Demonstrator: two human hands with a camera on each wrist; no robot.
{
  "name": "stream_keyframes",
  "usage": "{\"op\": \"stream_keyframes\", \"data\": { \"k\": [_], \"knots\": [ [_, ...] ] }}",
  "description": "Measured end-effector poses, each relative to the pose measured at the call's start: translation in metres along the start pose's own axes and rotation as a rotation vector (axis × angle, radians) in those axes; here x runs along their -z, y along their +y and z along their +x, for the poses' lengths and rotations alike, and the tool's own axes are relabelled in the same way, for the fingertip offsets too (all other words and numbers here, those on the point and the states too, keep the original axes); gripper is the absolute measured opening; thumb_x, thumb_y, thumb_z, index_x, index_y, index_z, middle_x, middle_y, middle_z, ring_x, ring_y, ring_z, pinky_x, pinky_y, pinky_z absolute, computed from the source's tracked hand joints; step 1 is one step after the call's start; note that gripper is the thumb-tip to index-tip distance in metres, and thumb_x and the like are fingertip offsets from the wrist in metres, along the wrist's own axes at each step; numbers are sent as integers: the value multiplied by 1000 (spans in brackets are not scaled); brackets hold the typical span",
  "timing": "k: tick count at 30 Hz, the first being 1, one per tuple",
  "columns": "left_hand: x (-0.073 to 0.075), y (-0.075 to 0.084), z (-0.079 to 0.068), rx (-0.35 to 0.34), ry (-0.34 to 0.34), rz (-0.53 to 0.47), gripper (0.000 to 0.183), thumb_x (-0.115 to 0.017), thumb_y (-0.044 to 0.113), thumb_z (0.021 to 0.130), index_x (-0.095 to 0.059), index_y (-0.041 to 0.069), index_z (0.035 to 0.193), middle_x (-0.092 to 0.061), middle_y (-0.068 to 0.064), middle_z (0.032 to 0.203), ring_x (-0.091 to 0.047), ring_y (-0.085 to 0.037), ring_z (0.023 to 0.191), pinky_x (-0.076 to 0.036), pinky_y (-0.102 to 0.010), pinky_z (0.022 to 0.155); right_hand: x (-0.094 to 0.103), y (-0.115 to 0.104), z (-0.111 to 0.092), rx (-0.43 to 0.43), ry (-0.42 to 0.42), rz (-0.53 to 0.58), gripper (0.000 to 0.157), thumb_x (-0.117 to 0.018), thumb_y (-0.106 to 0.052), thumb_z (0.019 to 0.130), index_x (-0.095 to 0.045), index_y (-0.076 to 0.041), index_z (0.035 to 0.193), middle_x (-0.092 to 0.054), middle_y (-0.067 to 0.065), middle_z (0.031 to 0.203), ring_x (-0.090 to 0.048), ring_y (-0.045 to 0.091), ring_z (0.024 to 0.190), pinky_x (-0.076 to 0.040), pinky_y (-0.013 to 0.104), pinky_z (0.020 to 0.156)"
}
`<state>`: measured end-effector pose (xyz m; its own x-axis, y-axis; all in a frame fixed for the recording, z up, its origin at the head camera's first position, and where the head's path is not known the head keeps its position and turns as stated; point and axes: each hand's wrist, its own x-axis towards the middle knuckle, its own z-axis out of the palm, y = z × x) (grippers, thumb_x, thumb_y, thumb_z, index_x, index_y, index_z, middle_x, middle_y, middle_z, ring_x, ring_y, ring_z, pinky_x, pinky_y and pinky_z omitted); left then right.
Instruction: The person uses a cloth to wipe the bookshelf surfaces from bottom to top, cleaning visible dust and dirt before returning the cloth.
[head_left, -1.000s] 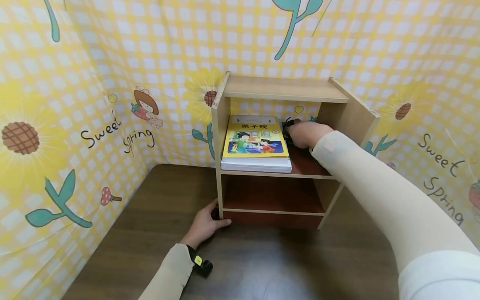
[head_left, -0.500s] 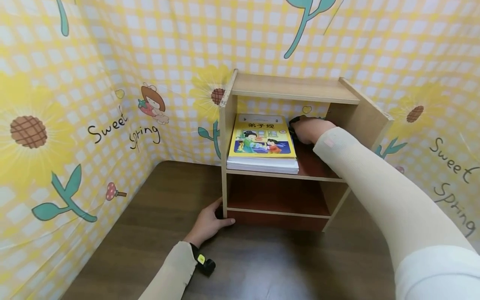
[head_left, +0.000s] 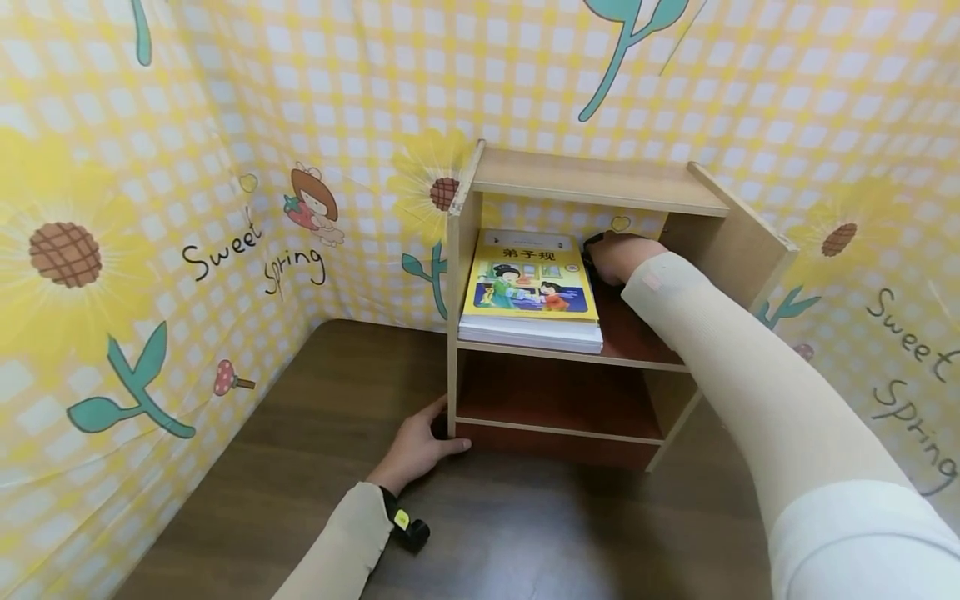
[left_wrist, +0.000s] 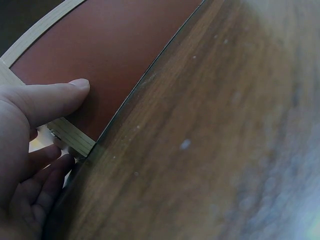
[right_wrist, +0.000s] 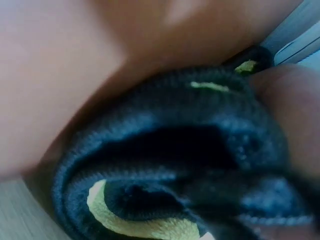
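A small wooden shelf (head_left: 600, 185) stands on the brown table. My left hand (head_left: 414, 448) grips the bottom of its left side panel; in the left wrist view the thumb (left_wrist: 62, 97) lies across the front of the reddish base board (left_wrist: 120, 55), the other fingers behind the panel edge. My right hand (head_left: 628, 257) reaches into the upper compartment, right beside a stack of books (head_left: 531, 279) with a yellow picture cover. It holds a rolled dark cloth (right_wrist: 165, 115) with yellow-green patches, seen large in the right wrist view. Most of the right fingers are hidden.
Below the books is a lower compartment (head_left: 555, 392) with a dark red floor. The shelf's right side panel (head_left: 738, 242) stands close to my right forearm. Behind everything hangs a yellow checked cloth (head_left: 360, 108) with sunflowers. The wooden table (head_left: 517, 517) spreads in front.
The head view has shifted, so the shelf appears farther right. My right hand has moved slightly deeper into the upper compartment beside the books. The left hand keeps its grip on the panel.
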<state>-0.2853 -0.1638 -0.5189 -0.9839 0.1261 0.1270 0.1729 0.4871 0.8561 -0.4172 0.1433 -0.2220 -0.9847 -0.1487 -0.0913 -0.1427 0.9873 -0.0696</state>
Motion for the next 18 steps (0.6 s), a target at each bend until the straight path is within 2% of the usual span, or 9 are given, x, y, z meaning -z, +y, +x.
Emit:
{"op": "stream_keyframes", "data": {
  "k": [3,7,12,15,18],
  "knots": [
    [0,0,1,-6,-4,6,89,-85,36,75,-41,14,149,-48,-6,143,-41,-26,132,-35,-47,104,0,1,3,-7,-15,-6,50,-21,-38,105,-55,-4,89,-51,20,102,-49,33,89,-38,41,85],
    [2,1,2,-19,7,1,89,-85,37,75,-42,14,149,-49,-5,142,-42,-25,132,-36,-47,104,1,-1,8,-5,-13,-45,47,-23,-32,104,-55,-5,82,-54,18,89,-49,31,76,-40,39,72],
    [2,-2,1,-25,16,1,89,-85,38,75,-42,13,148,-50,-7,141,-43,-27,130,-36,-50,103,1,-6,13,55,0,-136,29,-40,-17,97,-51,-7,73,-53,13,77,-45,26,62,-37,35,55],
    [1,-3,0,-20,11,5,89,-85,37,75,-42,12,148,-50,-7,141,-43,-27,130,-36,-50,103,1,-7,14,90,-8,-197,21,-48,-10,91,-53,-6,71,-55,13,77,-47,25,62,-38,35,52],
    [-1,-2,-1,-20,8,4,88,-85,36,75,-42,12,148,-52,-7,140,-44,-27,129,-36,-49,103,4,-5,16,118,-24,-247,15,-50,-9,90,-56,-4,77,-58,16,86,-51,29,69,-41,37,57]
  ]
}}
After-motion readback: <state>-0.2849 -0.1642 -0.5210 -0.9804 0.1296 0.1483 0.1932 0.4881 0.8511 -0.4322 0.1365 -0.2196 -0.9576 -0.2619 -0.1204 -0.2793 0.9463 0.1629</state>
